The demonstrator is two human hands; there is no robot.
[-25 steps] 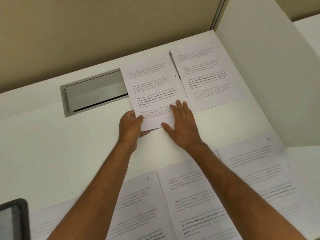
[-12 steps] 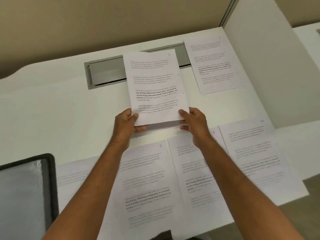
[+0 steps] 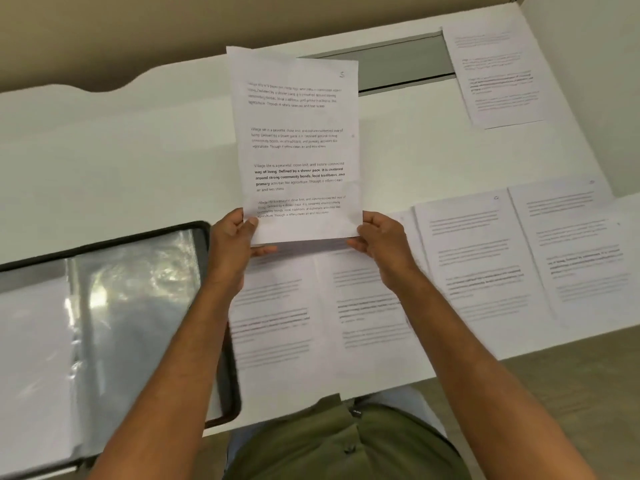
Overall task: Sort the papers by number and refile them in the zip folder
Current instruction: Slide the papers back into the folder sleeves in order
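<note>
I hold a printed sheet (image 3: 298, 143) up over the white desk, a handwritten number at its top right corner; a second sheet's edge shows behind its top left. My left hand (image 3: 232, 247) pinches the bottom left corner and my right hand (image 3: 381, 240) pinches the bottom right corner. The open zip folder (image 3: 104, 323), black-edged with clear plastic sleeves, lies at the left, just beside my left forearm. Several other printed sheets (image 3: 478, 265) lie in a row along the desk's near edge under and right of my hands. One more sheet (image 3: 495, 74) lies at the far right.
A grey recessed cable tray (image 3: 398, 67) is set into the white desk (image 3: 121, 161) behind the held sheet. A white divider panel (image 3: 595, 81) stands at the right. The desk's near edge runs just above my lap.
The sheet left the desk top and now hangs raised in both hands, closer to me. My right hand went from lying flat on it to pinching its corner. My view has swung left, showing more of the folder.
</note>
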